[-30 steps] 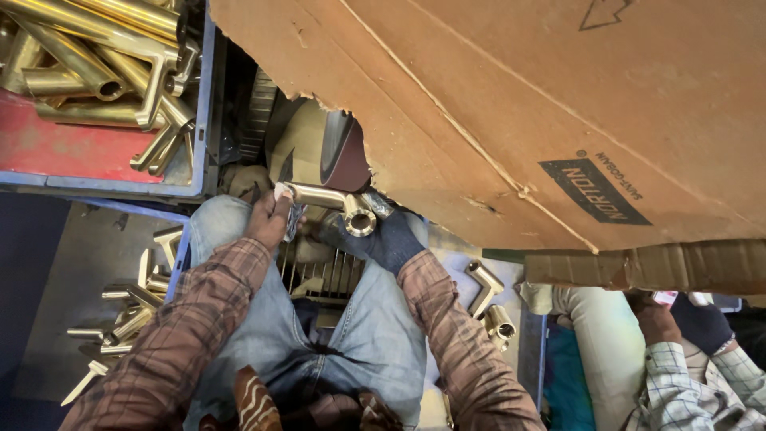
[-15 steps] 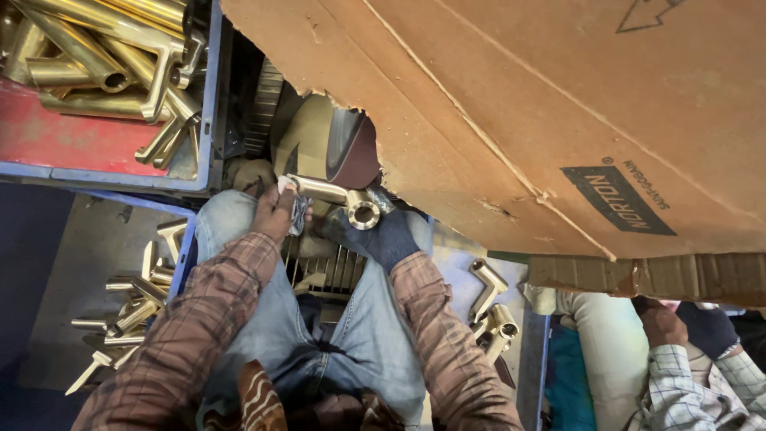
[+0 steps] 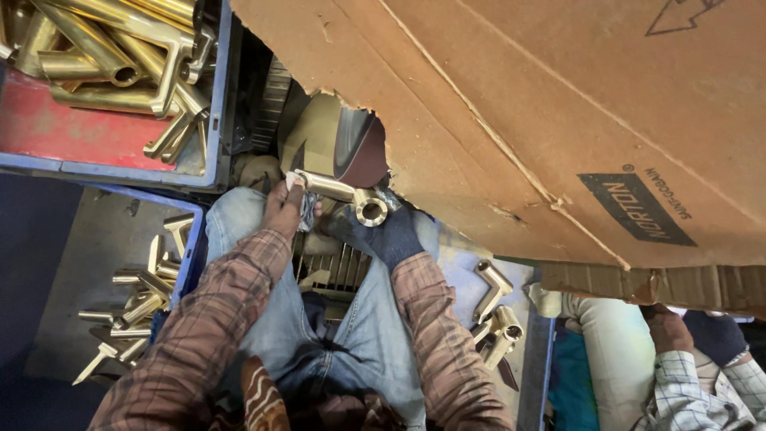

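At the far left sat a blue plastic crate [image 3: 209, 96] with a red floor, heaped with polished brass pipe fittings [image 3: 120, 56], tubular and elbow-shaped, too tangled to count. Nearer on the left, a second blue bin [image 3: 188, 263] with a dull grey bottom held roughly ten smaller brass pieces [image 3: 140, 299], slim and angled, lying loose. The person's left hand [image 3: 281, 209], bare, reached out of a brown plaid sleeve and had its fingers closed around a scrap of grey cloth wrapped about one end of a brass fitting [image 3: 339, 193]. That fitting, a smooth shiny tube with a round open socket at its right end, lay across the middle of the scene above the knees in blue jeans, right up against a worn sanding belt [image 3: 359, 152] of reddish-brown abrasive on a rounded wheel. The right hand [image 3: 387, 235], in a dark blue knitted glove, gripped the fitting from below near the socket. Overhead to the right spread a large sheet of torn corrugated cardboard [image 3: 519, 104]. Near right, about four brass elbows [image 3: 495, 307] lay in a pale tray. At the far right edge another person's hands [image 3: 690, 335], one in a dark glove, showed above checked cuffs.
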